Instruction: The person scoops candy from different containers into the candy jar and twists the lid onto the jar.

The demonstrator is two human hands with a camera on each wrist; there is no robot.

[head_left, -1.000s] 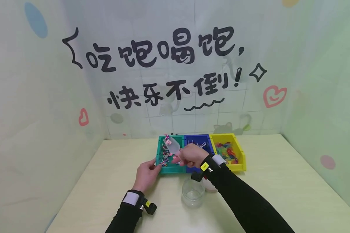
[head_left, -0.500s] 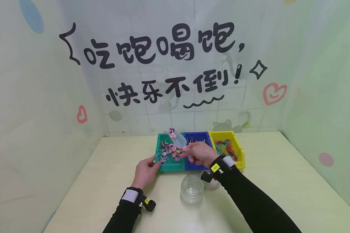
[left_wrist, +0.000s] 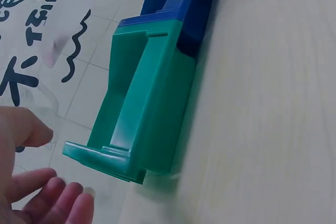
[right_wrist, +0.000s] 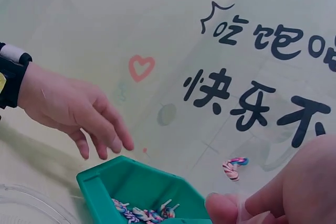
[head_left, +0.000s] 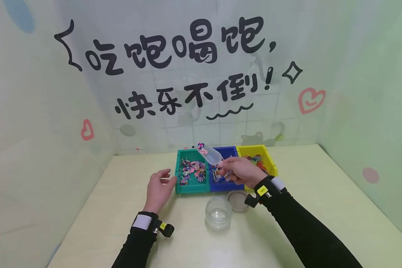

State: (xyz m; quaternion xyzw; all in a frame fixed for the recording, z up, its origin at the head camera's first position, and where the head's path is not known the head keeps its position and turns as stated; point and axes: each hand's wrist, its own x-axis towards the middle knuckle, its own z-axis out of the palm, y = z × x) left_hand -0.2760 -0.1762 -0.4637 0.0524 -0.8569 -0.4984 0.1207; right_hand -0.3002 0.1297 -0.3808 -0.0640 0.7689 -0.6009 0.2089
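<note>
My right hand (head_left: 242, 170) pinches the handle of a translucent scoop (head_left: 213, 156), held above the blue bin (head_left: 217, 188). At the scoop's tip lie a few small swirl-patterned lollipop pieces (head_left: 201, 148); they also show in the right wrist view as a pink and blue clump (right_wrist: 234, 168). More swirl pieces (head_left: 197, 169) fill part of the green bin (head_left: 192, 189). My left hand (head_left: 158, 190) is just left of that bin, fingers loosely bent and holding nothing. In the left wrist view a gap shows between its fingertips (left_wrist: 48, 174) and the green bin wall.
A clear glass jar (head_left: 218, 217) stands in front of the bins, its mouth upward. Beside it lies a round pale lid (head_left: 238, 201). The yellow bin (head_left: 272, 165) at the right holds colourful translucent pieces. A printed wall (head_left: 174, 137) rises behind.
My right hand has raised the scoop with its pieces out of the green bin and moved right. My left hand has let go of the green bin's edge. The head view has tilted slightly.
</note>
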